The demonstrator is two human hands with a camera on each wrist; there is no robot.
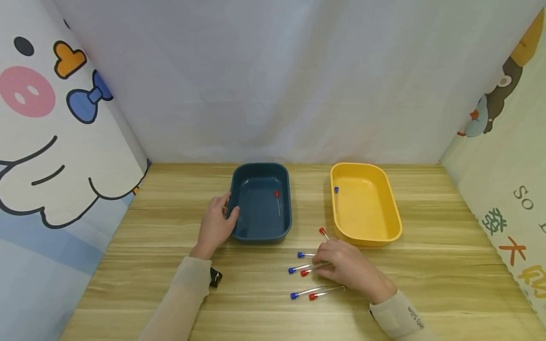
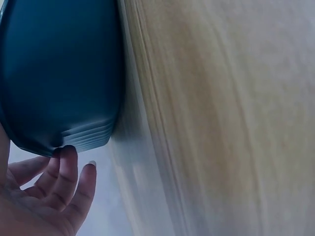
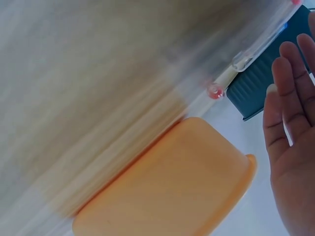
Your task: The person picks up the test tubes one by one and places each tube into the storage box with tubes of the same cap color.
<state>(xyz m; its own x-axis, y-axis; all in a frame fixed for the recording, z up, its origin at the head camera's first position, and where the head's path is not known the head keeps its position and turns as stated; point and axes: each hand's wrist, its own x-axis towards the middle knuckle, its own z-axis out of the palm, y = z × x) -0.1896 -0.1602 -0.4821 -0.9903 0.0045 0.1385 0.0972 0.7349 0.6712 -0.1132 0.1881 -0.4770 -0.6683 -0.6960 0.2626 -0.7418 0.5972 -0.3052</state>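
Observation:
My left hand [image 1: 215, 227] grips the left side of a dark blue bin [image 1: 256, 213], its thumb over the rim and its fingers against the outer wall. A red-capped tube [image 1: 278, 201] lies inside that bin. In front of the yellow bin [image 1: 368, 210], my right hand [image 1: 347, 265] hovers low over clear tubes with red or blue caps. Its fingers look nearly straight in the right wrist view, and no tube shows between them. Close to its fingertips are a blue-capped tube [image 1: 301, 255] and a red-capped tube [image 1: 304, 273], partly hidden by the hand.
Another blue-capped tube [image 1: 294, 295] and red-capped tube [image 1: 313, 296] lie nearer the front. One red-capped tube [image 1: 323, 231] is beside the yellow bin's near left corner. A blue-capped tube [image 1: 336, 190] sits inside the yellow bin. A pale curtain [image 1: 273, 85] hangs behind the wooden table [image 1: 162, 227].

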